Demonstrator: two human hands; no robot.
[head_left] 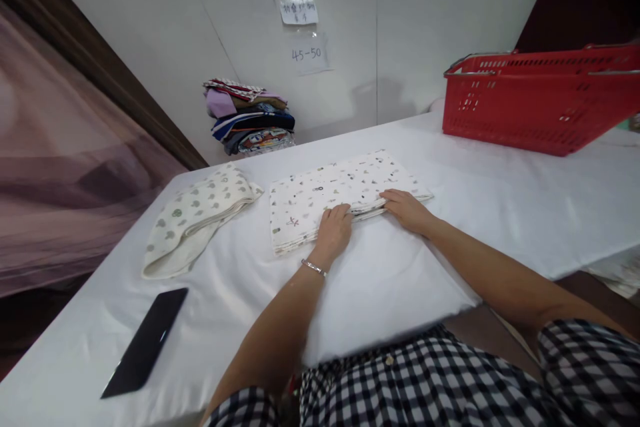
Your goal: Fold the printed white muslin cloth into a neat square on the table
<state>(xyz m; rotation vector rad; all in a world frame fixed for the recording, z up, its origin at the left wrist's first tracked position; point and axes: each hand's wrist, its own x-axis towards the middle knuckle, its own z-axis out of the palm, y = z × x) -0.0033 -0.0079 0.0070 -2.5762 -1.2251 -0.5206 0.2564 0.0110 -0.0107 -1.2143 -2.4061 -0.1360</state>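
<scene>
A white cloth (345, 187) with small printed figures lies folded in layers on the table, its near edge towards me. My left hand (336, 233) grips that near edge around its middle, fingers curled over the top layer. Further right along the same edge, my right hand (407, 210) holds the layers between thumb and fingers. Both thumbs are mostly hidden. To the left lies a second folded cloth (205, 203), cream with grey-green prints, its near corner folded loosely.
A dark flat panel (146, 341) lies on the white-covered table (240, 320) at the near left. At the back right stands a red plastic basket (520, 107) with metal handles. Beyond the table's far edge is a pile of folded fabrics (250, 117) against the wall. A pink curtain (65, 167) hangs at left.
</scene>
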